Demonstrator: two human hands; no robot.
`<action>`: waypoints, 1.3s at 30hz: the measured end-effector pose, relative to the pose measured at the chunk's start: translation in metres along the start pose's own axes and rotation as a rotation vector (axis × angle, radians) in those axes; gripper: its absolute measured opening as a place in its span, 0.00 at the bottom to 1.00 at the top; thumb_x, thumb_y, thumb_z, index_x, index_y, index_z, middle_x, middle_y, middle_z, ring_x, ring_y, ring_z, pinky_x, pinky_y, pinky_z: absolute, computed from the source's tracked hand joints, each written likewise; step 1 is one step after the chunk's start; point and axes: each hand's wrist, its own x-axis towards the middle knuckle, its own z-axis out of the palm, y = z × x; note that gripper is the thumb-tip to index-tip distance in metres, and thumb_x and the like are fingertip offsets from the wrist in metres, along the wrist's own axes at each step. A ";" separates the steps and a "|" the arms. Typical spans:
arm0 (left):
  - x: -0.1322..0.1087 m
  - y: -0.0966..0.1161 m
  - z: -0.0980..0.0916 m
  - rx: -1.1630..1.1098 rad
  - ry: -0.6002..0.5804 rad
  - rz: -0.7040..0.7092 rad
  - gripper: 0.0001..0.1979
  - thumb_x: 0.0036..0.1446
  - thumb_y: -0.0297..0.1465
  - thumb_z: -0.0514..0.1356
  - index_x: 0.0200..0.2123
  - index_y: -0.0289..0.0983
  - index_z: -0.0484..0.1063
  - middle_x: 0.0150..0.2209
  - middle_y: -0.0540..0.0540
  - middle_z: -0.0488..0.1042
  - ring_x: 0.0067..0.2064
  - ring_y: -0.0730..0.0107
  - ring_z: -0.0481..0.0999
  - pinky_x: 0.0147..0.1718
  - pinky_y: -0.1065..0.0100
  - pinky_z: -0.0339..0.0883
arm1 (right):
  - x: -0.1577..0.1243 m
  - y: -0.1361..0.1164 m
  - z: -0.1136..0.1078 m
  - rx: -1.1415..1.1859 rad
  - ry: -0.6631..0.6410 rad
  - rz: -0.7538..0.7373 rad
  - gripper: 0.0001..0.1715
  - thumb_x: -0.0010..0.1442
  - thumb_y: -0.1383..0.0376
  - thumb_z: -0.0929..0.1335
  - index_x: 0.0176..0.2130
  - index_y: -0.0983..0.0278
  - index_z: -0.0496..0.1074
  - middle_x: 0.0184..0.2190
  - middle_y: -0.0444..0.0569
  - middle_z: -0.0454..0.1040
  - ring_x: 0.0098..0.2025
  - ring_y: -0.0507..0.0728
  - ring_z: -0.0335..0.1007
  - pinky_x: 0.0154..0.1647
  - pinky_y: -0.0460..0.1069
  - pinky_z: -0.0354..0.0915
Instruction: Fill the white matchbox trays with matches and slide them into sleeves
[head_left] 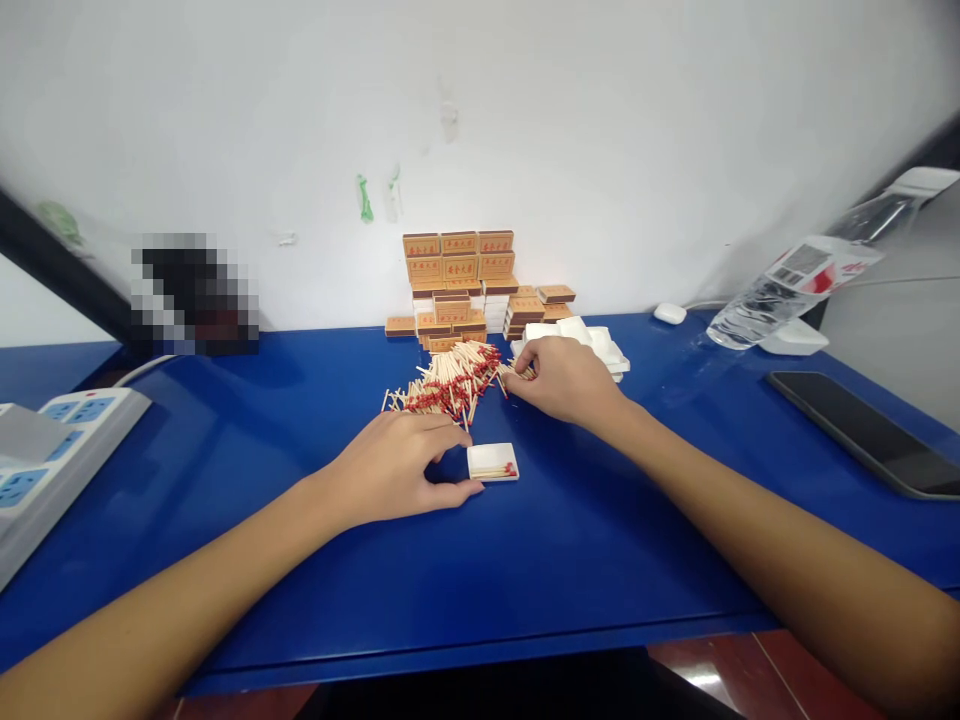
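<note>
A small white matchbox tray (pixel 491 459) lies on the blue table with a few red-tipped matches (pixel 495 472) along its near side. My left hand (pixel 401 460) rests beside it, thumb and forefinger closed about the tray's left end. Beyond the tray spreads a loose heap of matches (pixel 454 383), heads mostly red and toward me. At the heap's right edge, my right hand (pixel 566 378) is closed, thumb and forefinger pinching at a match (pixel 502 386). More white trays (pixel 592 340) are piled just behind my right hand and partly hidden by it.
Printed matchboxes (pixel 459 268) are stacked against the wall behind the heap. A power strip (pixel 67 450) lies at left. On the right are a tilted water bottle (pixel 795 285), a phone (pixel 862 430) and a small white case (pixel 670 314). The table's front edge (pixel 480 650) runs below.
</note>
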 end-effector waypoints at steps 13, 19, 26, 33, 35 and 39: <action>0.000 -0.001 0.001 -0.004 0.010 0.012 0.15 0.61 0.43 0.66 0.44 0.39 0.80 0.29 0.52 0.76 0.28 0.73 0.74 0.29 0.69 0.63 | 0.005 0.008 -0.005 0.165 -0.041 -0.003 0.07 0.54 0.64 0.72 0.25 0.63 0.77 0.21 0.45 0.73 0.24 0.52 0.63 0.26 0.50 0.54; -0.001 -0.002 0.001 0.004 0.031 -0.004 0.16 0.60 0.44 0.66 0.44 0.40 0.80 0.29 0.52 0.76 0.28 0.73 0.74 0.28 0.69 0.62 | -0.011 0.009 -0.020 0.527 -0.231 -0.204 0.14 0.60 0.57 0.71 0.29 0.64 0.76 0.20 0.41 0.64 0.23 0.50 0.55 0.25 0.49 0.52; 0.000 -0.003 0.000 0.001 0.006 -0.007 0.15 0.61 0.43 0.66 0.45 0.40 0.80 0.30 0.52 0.76 0.28 0.73 0.73 0.27 0.70 0.61 | -0.043 -0.006 -0.021 0.446 -0.449 -0.451 0.09 0.59 0.61 0.72 0.30 0.63 0.75 0.23 0.40 0.64 0.25 0.49 0.56 0.26 0.47 0.51; 0.001 -0.004 0.001 -0.003 0.025 0.006 0.14 0.61 0.43 0.66 0.40 0.38 0.79 0.28 0.53 0.75 0.26 0.74 0.71 0.26 0.70 0.60 | -0.050 -0.016 -0.016 0.360 -0.407 -0.514 0.08 0.63 0.63 0.70 0.32 0.64 0.75 0.25 0.41 0.69 0.27 0.50 0.60 0.29 0.47 0.52; 0.000 -0.005 0.002 -0.005 0.035 0.009 0.15 0.61 0.43 0.65 0.41 0.38 0.79 0.28 0.53 0.74 0.26 0.74 0.71 0.27 0.70 0.61 | -0.051 -0.018 -0.018 0.307 -0.363 -0.538 0.07 0.63 0.64 0.70 0.33 0.64 0.75 0.26 0.41 0.69 0.28 0.50 0.60 0.31 0.48 0.53; 0.000 -0.004 0.002 -0.005 0.037 0.007 0.16 0.61 0.44 0.65 0.44 0.39 0.80 0.28 0.53 0.75 0.27 0.74 0.72 0.27 0.70 0.63 | -0.054 -0.019 -0.023 0.266 -0.354 -0.569 0.05 0.61 0.67 0.70 0.32 0.64 0.75 0.27 0.42 0.70 0.29 0.51 0.61 0.32 0.48 0.53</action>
